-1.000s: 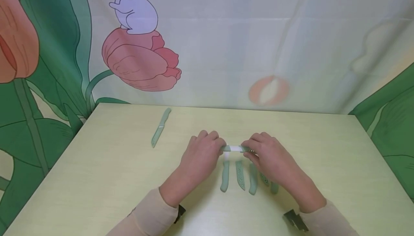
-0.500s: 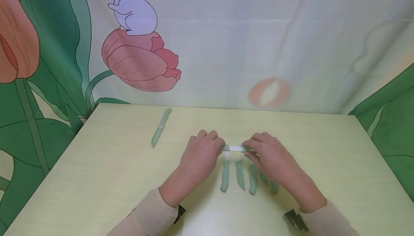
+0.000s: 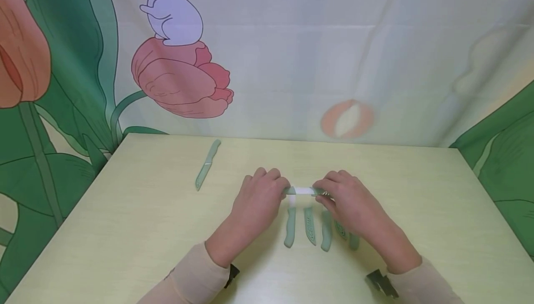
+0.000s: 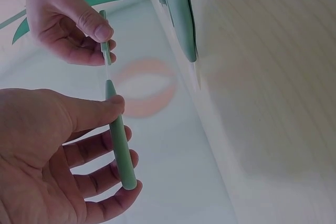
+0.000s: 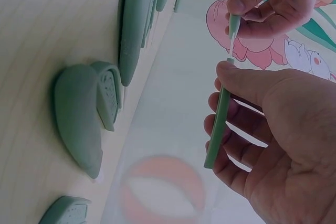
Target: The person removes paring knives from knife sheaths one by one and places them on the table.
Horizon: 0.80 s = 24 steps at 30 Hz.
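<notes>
Between the two hands, a white-bladed knife (image 3: 303, 191) is spanning the gap. The left hand (image 3: 259, 202) is pinching its green handle (image 4: 122, 148); the right hand (image 3: 354, 204) is gripping the green sheath (image 5: 219, 127) at the blade's other end. Below both hands, more handles (image 3: 289, 230) and sheaths (image 3: 309, 226) are lying.

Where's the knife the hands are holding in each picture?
Head: knife between left hand and right hand, below and right of centre.
Left wrist: left of centre, green handle lowest.
Right wrist: right of centre, green cover lowest.
Shared landmark: blurry pink oval.
</notes>
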Tool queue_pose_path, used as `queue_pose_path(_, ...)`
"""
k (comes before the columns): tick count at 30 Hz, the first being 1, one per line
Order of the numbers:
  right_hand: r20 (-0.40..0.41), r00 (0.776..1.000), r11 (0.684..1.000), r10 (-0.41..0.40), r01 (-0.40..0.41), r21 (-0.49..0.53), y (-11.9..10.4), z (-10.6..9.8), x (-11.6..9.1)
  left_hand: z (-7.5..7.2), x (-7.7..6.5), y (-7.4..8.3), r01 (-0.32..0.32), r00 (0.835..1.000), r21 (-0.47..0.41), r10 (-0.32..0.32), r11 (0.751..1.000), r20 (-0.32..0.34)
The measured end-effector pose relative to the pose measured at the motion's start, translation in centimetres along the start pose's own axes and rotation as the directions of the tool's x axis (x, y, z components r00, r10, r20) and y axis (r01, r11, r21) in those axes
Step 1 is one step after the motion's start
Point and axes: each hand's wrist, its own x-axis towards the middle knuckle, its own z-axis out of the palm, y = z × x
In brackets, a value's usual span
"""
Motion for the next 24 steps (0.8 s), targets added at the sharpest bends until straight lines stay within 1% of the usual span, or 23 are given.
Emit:
queue_pose_path(9, 0.002, 1.0, 1.0, 0.018, -0.018, 0.003, -0.33, 0.14, -0.15, 0.08, -0.32, -0.19, -0.002, 1.0, 0.007, 0.002, 1.0, -0.001)
queue_pose_path(14, 0.01, 0.999, 0.999, 0.032, -0.032, 0.003, -0.27, 0.04, -0.17, 0.01, -0.3, -0.26, 0.003, 1.0, 0.005, -0.003, 1.0, 0.0)
queue_pose_path(24, 0.02, 0.999, 0.999, 0.033, -0.033, -0.002, -0.11, 0.03, -0.17, 0.08, -0.24, -0.28, 0.01, 1.0, 0.01, -0.01, 1.0, 0.006)
